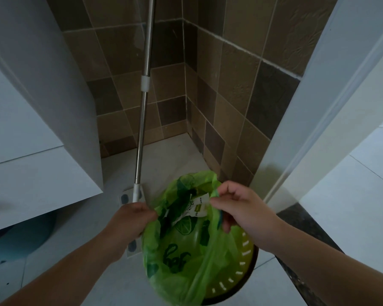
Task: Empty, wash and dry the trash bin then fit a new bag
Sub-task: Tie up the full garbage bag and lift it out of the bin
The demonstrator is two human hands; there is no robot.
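Nearest to us, our forearms run in from the bottom corners, cut off by the frame edge. Between them the yellow-green trash bin (241,272) stands on the pale tiled floor (111,288), and we can make out only its right rim, with a row of white slots; the rest is hidden under the green plastic bag (181,257) that fills it. The bin's lower edge is cut off by the frame.

Our left hand (131,219) pinches the bag's left edge, fingers curled round the film; the fingertips themselves are hidden behind the hand. Our right hand (237,208) pinches the right edge between thumb and fingers, with a fold of green showing at the fingertips. The bag's mouth is held open between the two hands.

Inside the bag we see a crumpled white paper label (197,208) and a wrapper printed with a lime slice (185,226); dark lettering shows through the film lower down, too distorted to read.

Just beyond the left hand a flat mop head (125,198) lies on the floor, mostly hidden by the hand and bag, and its metal mop handle (143,111) rises into the brown tiled corner (230,96). A white cabinet (31,107) stands to the left, a white door frame (318,107) to the right.
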